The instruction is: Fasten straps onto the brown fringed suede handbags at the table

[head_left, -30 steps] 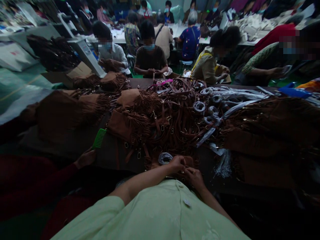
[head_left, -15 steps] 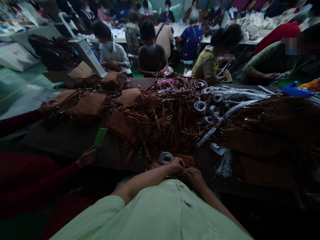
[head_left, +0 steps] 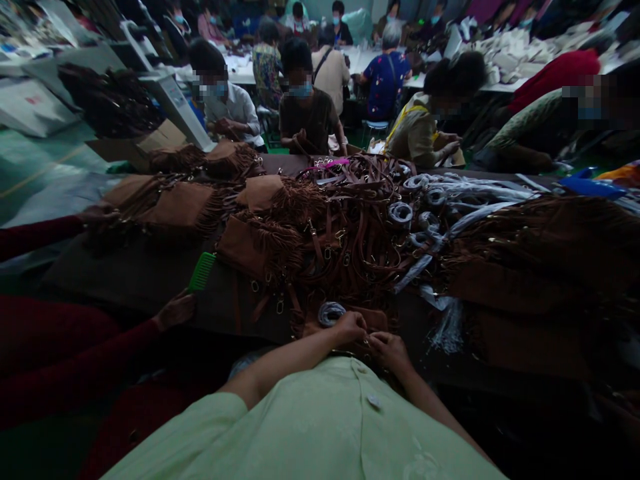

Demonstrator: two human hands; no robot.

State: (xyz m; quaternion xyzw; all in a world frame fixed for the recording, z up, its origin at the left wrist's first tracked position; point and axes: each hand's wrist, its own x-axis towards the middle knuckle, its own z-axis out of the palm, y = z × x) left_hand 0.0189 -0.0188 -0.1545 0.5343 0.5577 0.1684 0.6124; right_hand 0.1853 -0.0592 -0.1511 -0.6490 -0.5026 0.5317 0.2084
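A brown fringed bag (head_left: 375, 319) lies at the table's front edge, close against my body. A coil of strap wrapped in pale plastic (head_left: 331, 313) rests on its left part. My left hand (head_left: 351, 328) is over the bag with its fingers pinched together. Just right of it, my right hand (head_left: 390, 350) pinches too, and the fingertips of both hands almost meet. Something small is between them, too small and dark to name. Brown straps with metal clasps (head_left: 327, 253) lie in a tangle beyond my hands.
At left a co-worker's hand (head_left: 176, 309) holds a green comb (head_left: 203, 271). Stacked fringed bags (head_left: 185, 203) lie on the dark table (head_left: 130, 280), with more bags (head_left: 505, 283) at right. Plastic-wrapped straps (head_left: 480, 187) and a white string bundle (head_left: 449, 327) lie nearby. Several people sit opposite.
My hands stay over the bag, with only a slight shift of the fingers. The comb has risen a little. Across the table, some co-workers have moved their arms and heads.
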